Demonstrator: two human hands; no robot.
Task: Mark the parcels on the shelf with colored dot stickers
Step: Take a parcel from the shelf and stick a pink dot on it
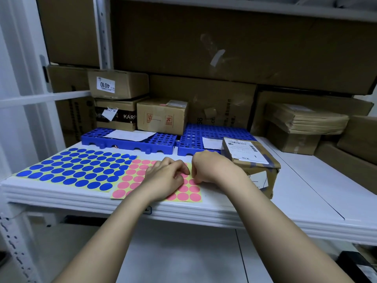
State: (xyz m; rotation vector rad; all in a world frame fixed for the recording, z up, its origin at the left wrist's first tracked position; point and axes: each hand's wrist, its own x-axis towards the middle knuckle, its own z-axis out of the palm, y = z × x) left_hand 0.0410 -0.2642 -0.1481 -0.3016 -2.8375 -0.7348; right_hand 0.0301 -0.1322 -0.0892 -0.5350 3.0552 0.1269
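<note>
- Landmark = pink sheet (184, 190): yellow backing w/ pink dots, flat on white shelf (295, 201), near its front edge.
- Left hand (166, 176) lies on the pink sheet's middle, knuckles up, fingers curled down, tips pressing onto the sheet; can't tell if it has pinched anything.
- Right hand (212, 169) is over the pink sheet's right edge, fingers curled tight, tips on a pink dot near the top-right corner. Looks like a pinch at a dot's edge, but the tips are hidden behind the knuckles, so can't confirm.
- The two hands are just beside each other, fingertips nearly meeting above the sheet.
- Blue sheet (77, 168): same kind, blue dots, lies left of the pink sheet, its right edge overlapping or touching the pink one's top-left corner.
- Taped parcel (253, 160): brown box w/ white label and barcode, just right of the pink sheet, close behind the right wrist. No dot seen on it.
- Blue trays (130, 139): two perforated plastic ones behind the pink sheet, each w/ a white paper on top.
- Cartons (163, 117): stacked farther behind the pink sheet, past the trays; more boxes off to the far right.
</note>
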